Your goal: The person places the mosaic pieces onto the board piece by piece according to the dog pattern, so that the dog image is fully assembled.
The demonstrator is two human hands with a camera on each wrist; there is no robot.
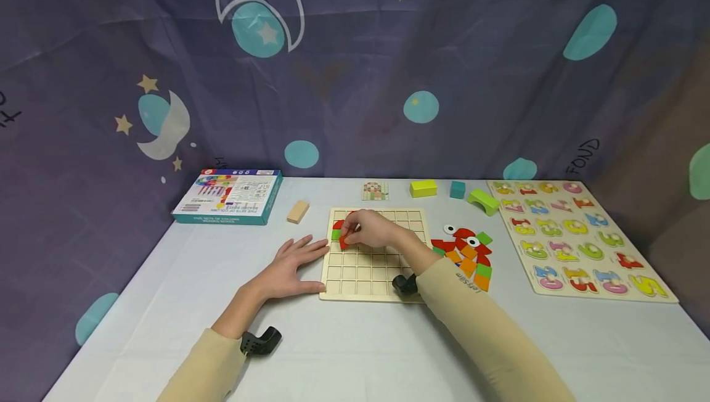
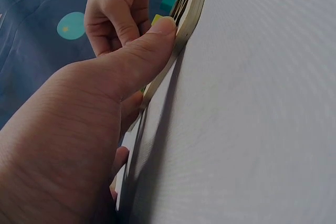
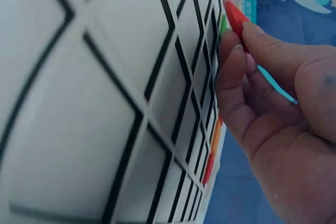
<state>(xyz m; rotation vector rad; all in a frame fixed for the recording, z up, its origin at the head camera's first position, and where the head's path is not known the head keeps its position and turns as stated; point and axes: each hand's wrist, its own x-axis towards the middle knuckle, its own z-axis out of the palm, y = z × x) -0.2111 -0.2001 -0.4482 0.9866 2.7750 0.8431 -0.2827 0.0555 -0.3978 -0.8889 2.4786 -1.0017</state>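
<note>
A wooden grid board [image 1: 360, 282] lies on the white table in the head view. My right hand [image 1: 373, 229] is over its upper left part and pinches a red tile [image 3: 237, 18] between thumb and fingers. Beside that tile, a green tile [image 1: 335, 235] and a red tile [image 1: 337, 225] sit in the board's left column. My left hand [image 1: 291, 268] lies spread on the table, its thumb and a fingertip touching the board's left edge. In the left wrist view the left thumb [image 2: 142, 56] presses along the board's side. The right hand covers some of the upper cells.
A pile of red, orange and green tiles [image 1: 468, 254] with round eye pieces lies right of the board. Behind are a picture card [image 1: 375, 190], yellow block [image 1: 423, 188], teal block [image 1: 457, 190] and green arch [image 1: 484, 201]. A number puzzle [image 1: 577, 235], wooden block [image 1: 297, 211] and box [image 1: 227, 196] flank these.
</note>
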